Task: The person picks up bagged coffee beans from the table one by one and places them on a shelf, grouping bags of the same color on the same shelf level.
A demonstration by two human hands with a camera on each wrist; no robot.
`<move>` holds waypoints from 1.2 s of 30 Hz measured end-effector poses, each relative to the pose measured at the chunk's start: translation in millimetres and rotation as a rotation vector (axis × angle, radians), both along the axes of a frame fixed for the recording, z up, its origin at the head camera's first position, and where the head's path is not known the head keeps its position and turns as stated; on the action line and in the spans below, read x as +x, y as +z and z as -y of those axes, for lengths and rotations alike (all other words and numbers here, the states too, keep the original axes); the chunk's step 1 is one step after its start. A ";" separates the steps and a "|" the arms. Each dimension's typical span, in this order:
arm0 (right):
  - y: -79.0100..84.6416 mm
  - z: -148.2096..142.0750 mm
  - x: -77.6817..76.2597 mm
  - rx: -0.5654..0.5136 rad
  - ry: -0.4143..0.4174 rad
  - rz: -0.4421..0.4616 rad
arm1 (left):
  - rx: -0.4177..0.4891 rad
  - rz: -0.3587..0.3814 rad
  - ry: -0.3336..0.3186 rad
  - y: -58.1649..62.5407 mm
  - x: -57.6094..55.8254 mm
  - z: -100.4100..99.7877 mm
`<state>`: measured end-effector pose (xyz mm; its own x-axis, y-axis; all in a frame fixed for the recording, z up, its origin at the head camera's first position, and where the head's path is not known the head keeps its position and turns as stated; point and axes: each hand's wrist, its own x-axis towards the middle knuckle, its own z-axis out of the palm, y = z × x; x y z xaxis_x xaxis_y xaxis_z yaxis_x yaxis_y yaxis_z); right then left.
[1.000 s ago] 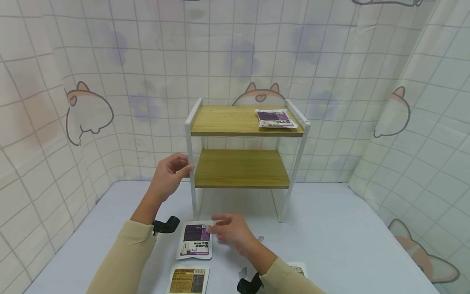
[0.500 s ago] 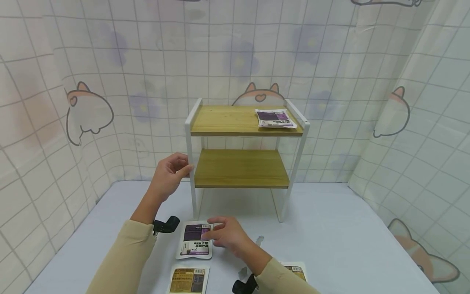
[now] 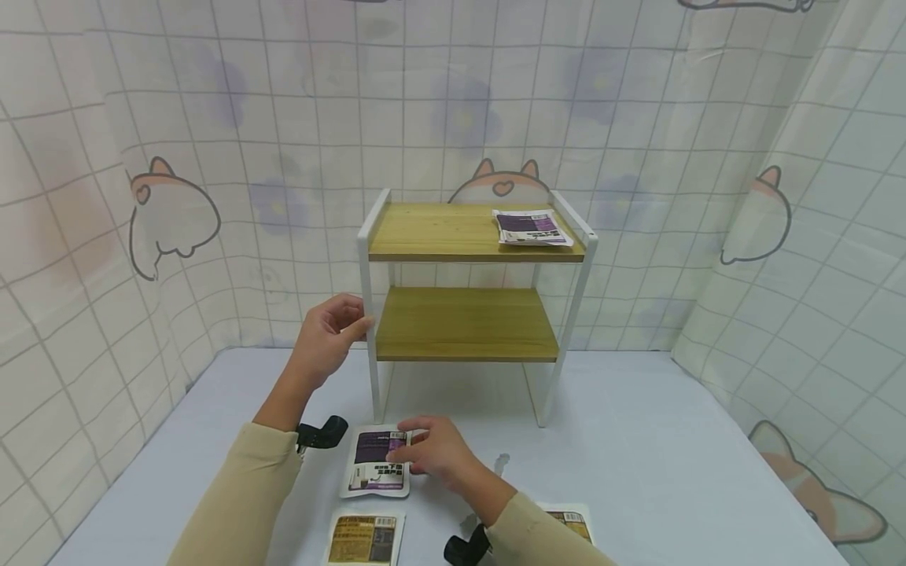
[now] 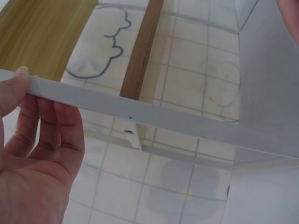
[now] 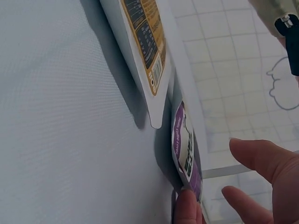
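A two-tier rack with wooden shelves [image 3: 463,322] and a white frame stands on the table. My left hand [image 3: 325,334] pinches the rack's left front post [image 4: 93,96] between thumb and fingers. On the table before the rack lies a flat purple-and-white packet [image 3: 371,472]. My right hand [image 3: 444,456] is at its right edge. In the right wrist view, one fingertip touches the edge of that packet [image 5: 183,140], while the other visible fingers [image 5: 257,156] are spread apart from it. Another purple packet [image 3: 531,228], possibly a stack, rests on the top shelf's right side.
A gold-and-white packet [image 3: 362,541] lies nearer than the purple one. Partly hidden by my right sleeve [image 3: 541,534] is another gold packet [image 3: 575,520]. White cloth [image 3: 637,456] covers the table, and a grid-patterned curtain [image 3: 297,157] surrounds its back and sides.
My right hand has shifted slightly left, farther over the purple packet's right edge. The left hand stays on the post, and the packets have not moved.
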<state>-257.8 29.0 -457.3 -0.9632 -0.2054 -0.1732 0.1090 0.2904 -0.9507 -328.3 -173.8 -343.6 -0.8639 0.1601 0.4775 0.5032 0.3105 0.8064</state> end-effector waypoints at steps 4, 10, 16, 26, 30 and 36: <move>0.0 2.7 -0.7 0.035 -0.003 -0.017 | -0.009 -0.004 0.008 -0.1 0.1 -0.3; 2.6 5.6 -0.6 0.098 -0.017 -0.008 | -0.010 -0.006 0.012 -1.2 -0.6 0.1; 2.6 7.4 -0.2 0.151 -0.020 -0.041 | -0.001 -0.010 0.006 -1.7 0.1 -0.5; 1.4 11.2 -2.7 0.208 -0.034 -0.081 | 0.001 -0.018 0.011 -0.6 0.1 -0.7; 0.2 12.5 -2.8 0.247 -0.035 -0.098 | -0.004 -0.014 0.020 -0.1 1.0 -1.2; 0.1 12.2 -3.0 0.269 -0.045 -0.107 | -0.008 -0.005 0.022 -0.1 1.2 -1.8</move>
